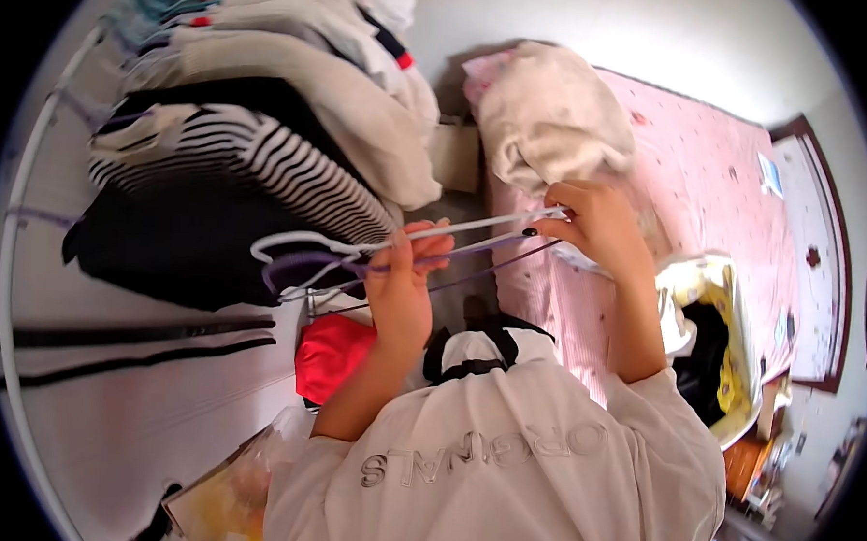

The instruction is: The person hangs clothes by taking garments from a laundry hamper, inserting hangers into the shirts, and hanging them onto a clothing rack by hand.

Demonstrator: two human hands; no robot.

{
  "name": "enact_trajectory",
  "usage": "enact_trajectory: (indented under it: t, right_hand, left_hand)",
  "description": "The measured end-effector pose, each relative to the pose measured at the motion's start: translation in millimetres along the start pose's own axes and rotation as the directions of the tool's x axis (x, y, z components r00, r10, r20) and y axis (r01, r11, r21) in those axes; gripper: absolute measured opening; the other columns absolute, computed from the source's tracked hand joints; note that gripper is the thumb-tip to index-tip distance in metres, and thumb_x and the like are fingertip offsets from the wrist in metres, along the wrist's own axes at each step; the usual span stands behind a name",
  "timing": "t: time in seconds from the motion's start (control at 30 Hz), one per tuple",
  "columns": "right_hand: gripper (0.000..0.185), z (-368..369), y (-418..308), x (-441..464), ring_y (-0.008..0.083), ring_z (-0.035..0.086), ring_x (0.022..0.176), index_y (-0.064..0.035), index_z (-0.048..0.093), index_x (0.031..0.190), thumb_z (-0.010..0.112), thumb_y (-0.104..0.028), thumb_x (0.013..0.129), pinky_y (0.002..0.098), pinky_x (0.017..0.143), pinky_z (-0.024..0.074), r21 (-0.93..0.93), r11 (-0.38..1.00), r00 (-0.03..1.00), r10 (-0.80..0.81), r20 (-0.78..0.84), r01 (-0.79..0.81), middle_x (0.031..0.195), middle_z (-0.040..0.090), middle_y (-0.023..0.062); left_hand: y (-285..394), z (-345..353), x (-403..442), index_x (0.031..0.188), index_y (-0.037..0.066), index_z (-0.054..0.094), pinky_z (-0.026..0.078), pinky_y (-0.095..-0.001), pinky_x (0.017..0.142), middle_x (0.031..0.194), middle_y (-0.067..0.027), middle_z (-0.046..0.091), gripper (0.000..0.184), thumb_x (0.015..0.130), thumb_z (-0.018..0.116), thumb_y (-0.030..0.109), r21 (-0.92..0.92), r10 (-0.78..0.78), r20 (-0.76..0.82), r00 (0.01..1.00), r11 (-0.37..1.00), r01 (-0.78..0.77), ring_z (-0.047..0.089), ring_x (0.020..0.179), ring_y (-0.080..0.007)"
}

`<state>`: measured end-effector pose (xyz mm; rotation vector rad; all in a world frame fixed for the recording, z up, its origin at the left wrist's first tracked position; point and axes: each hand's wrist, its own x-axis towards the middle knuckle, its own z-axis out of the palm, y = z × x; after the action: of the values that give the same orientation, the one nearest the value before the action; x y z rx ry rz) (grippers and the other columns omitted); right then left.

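Observation:
Several clothes hangers stretch between my two hands, at least one white hanger (499, 220) and one purple hanger (488, 247). Their curved hooks point left, towards the hanging clothes. My left hand (403, 269) is closed around the hangers near the hook end, its fingers partly behind them. At the far right end, my right hand (595, 224) pinches the corner of the white hanger between thumb and fingers. A black-and-white striped top (265, 147) hangs just beyond my left hand, beside a black garment (183, 245).
A white clothes rail (11, 252) with several hung garments runs along the left. Ahead to the right is a bed with a pink cover (690, 156) and a bundled beige blanket (557, 111). A yellow-and-white lined basket (733, 380) with dark cloth stands by the bed. Red cloth (333, 358) lies below my left hand.

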<state>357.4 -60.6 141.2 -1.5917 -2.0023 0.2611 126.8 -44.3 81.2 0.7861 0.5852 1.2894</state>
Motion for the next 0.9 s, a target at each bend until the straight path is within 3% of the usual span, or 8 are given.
enact_trajectory:
  t: [0.1, 0.23, 0.4, 0.5, 0.67, 0.7, 0.8, 0.9]
  right_hand:
    - [0.024, 14.7, 52.6, -32.1, 0.0274, 0.045, 0.049, -0.002, 0.055, 0.065, 0.066, -0.022, 0.072, 0.0338, 0.048, 0.0354, 0.228, 0.973, 0.999, 0.039, -0.027, -0.032, 0.056, 0.049, 0.0113]
    - [0.021, 28.5, 90.8, -91.2, 0.022, 0.043, 0.046, -0.0008, 0.056, 0.065, 0.066, -0.018, 0.073, 0.0319, 0.045, 0.0334, 0.19, 0.944, 0.934, 0.304, -0.189, -0.269, 0.054, 0.047, 0.0102]
    - [0.022, 56.4, 137.8, -173.5, 0.0118, 0.038, 0.046, 0.0007, 0.055, 0.064, 0.063, -0.015, 0.078, 0.0275, 0.044, 0.03, 0.335, 0.772, 0.712, 0.632, -0.306, -0.541, 0.052, 0.043, 0.0048]
    - [0.027, 93.0, 159.3, -215.3, 0.0083, 0.033, 0.048, 0.0009, 0.053, 0.064, 0.059, -0.017, 0.083, 0.025, 0.044, 0.0275, 0.578, 0.604, 0.512, 0.79, -0.339, -0.549, 0.051, 0.041, -0.0014]
    - [0.031, 134.1, 179.5, -248.6, 0.0041, 0.031, 0.039, -0.0049, 0.052, 0.063, 0.053, -0.024, 0.088, 0.0223, 0.034, 0.0222, 0.831, 0.433, 0.16, 0.901, -0.402, -0.349, 0.049, 0.038, -0.0049]
    - [0.033, 141.1, 181.3, -243.3, 0.005, 0.029, 0.037, -0.0079, 0.048, 0.06, 0.052, -0.025, 0.088, 0.0232, 0.033, 0.0212, 0.918, 0.296, 0.028, 0.954, -0.3, -0.263, 0.047, 0.036, -0.0046]
    - [0.033, 152.6, 194.7, -214.0, 0.0071, 0.029, 0.036, -0.0109, 0.044, 0.06, 0.05, -0.028, 0.088, 0.0233, 0.033, 0.0218, 0.989, 0.141, -0.128, 0.981, -0.146, -0.051, 0.047, 0.035, -0.0035]
    - [0.032, 174.9, 225.6, -193.1, 0.0097, 0.028, 0.036, -0.0108, 0.044, 0.065, 0.049, -0.032, 0.088, 0.025, 0.034, 0.0233, 0.995, -0.009, -0.122, 0.992, 0.021, 0.102, 0.047, 0.032, -0.0027]
  left_hand:
    - [-24.5, 11.7, 5.5, 0.106, -0.004, 0.052, 0.048, -0.028, 0.075, 0.102, -0.0167, 0.06, 0.036, 0.093, 0.041, 0.027, 0.114, -0.149, 0.076, 0.986, 0.984, 0.14, 0.061, 0.088, -0.021]
    - [-70.0, 1.9, 1.6, 0.11, -0.003, 0.05, 0.046, -0.0303, 0.081, 0.107, -0.0168, 0.059, 0.036, 0.094, 0.037, 0.027, 0.114, -0.408, 0.145, 0.901, 0.912, 0.395, 0.059, 0.096, -0.0224]
    - [-101.3, -14.3, -1.9, 0.109, 0.0, 0.051, 0.047, -0.0281, 0.079, 0.108, -0.0153, 0.059, 0.035, 0.095, 0.036, 0.029, 0.301, -0.629, 0.149, 0.763, 0.764, 0.571, 0.059, 0.096, -0.0199]
    - [-119.9, -13.3, 0.2, 0.107, 0.001, 0.051, 0.047, -0.027, 0.078, 0.107, -0.0144, 0.059, 0.033, 0.094, 0.037, 0.028, 0.369, -0.698, 0.166, 0.696, 0.699, 0.613, 0.059, 0.095, -0.0187]
    - [-142.5, 3.5, 6.2, 0.104, 0.002, 0.051, 0.046, -0.0264, 0.078, 0.106, -0.0131, 0.06, 0.029, 0.094, 0.038, 0.027, 0.371, -0.725, 0.151, 0.672, 0.672, 0.641, 0.059, 0.095, -0.018]
    - [-145.4, 8.6, 6.6, 0.104, 0.003, 0.051, 0.046, -0.0264, 0.079, 0.106, -0.0129, 0.06, 0.029, 0.094, 0.038, 0.027, 0.379, -0.728, 0.146, 0.67, 0.667, 0.641, 0.059, 0.095, -0.0179]
    - [-166.0, 16.6, 10.7, 0.103, 0.003, 0.051, 0.046, -0.0268, 0.079, 0.107, -0.0127, 0.059, 0.028, 0.094, 0.038, 0.026, 0.396, -0.747, 0.177, 0.641, 0.65, 0.649, 0.058, 0.096, -0.0178]
    - [-175.6, 34.0, 11.8, 0.104, 0.003, 0.051, 0.045, -0.0273, 0.081, 0.108, -0.0127, 0.059, 0.026, 0.094, 0.039, 0.025, 0.387, -0.766, 0.168, 0.62, 0.63, 0.674, 0.058, 0.097, -0.0178]
